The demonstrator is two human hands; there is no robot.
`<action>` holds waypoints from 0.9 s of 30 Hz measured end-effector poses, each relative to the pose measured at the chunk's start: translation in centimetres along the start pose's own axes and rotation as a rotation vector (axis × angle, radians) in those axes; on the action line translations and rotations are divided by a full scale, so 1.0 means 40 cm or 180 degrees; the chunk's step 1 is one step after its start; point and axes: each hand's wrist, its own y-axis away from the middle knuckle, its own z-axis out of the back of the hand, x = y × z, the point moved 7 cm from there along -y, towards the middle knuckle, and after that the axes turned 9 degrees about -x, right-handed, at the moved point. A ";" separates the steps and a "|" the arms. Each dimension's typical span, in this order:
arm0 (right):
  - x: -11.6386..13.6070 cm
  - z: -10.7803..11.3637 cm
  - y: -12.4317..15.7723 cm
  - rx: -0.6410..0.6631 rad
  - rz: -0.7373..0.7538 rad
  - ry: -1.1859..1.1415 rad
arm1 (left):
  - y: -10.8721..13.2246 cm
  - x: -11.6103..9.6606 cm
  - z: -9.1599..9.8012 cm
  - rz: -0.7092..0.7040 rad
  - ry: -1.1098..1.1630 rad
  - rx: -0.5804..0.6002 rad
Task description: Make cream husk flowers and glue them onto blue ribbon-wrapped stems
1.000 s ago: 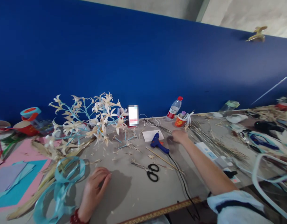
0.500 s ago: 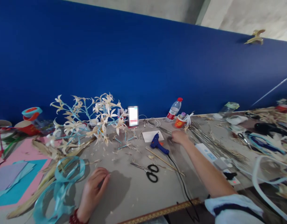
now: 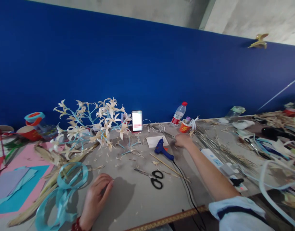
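My left hand (image 3: 97, 195) rests on the table in front, its fingers loosely bent. A gap shows between thumb and fingers, with nothing held there. Farther back, my right hand (image 3: 183, 140) is closed and turned down among thin stems (image 3: 169, 135). What its fingers grip, if anything, is hidden. Left of it are a blue glue gun (image 3: 161, 148) and a white card (image 3: 152, 141). Black-handled scissors (image 3: 156, 179) lie between my hands. A looped light-blue ribbon (image 3: 62, 205) is beside my left hand. Cream flowers on blue stems (image 3: 111, 120) stand at the back left.
A water bottle (image 3: 178, 115) and a red cup (image 3: 185, 126) stand behind my right hand. A power strip (image 3: 211, 157) lies beside my right forearm. The glue gun's black cord (image 3: 185, 186) crosses the front edge. Coloured paper (image 3: 22, 192) lies left. A lit phone (image 3: 137, 121) leans at the back.
My right hand has shifted very slightly left at the stems. My left hand stays in place. The view has tilted a little.
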 end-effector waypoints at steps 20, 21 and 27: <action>-0.051 0.146 0.238 -0.0454 -0.0125 -0.1221 | 0.000 0.014 0.019 0.0079 0.0050 -0.0379; 0.002 0.160 0.269 -0.0644 -0.0040 -0.1853 | 0.000 0.021 0.025 0.0181 0.0090 -0.0468; 0.452 0.110 0.448 0.0731 0.0979 -0.4317 | -0.020 0.006 0.008 0.1288 0.1087 -0.0237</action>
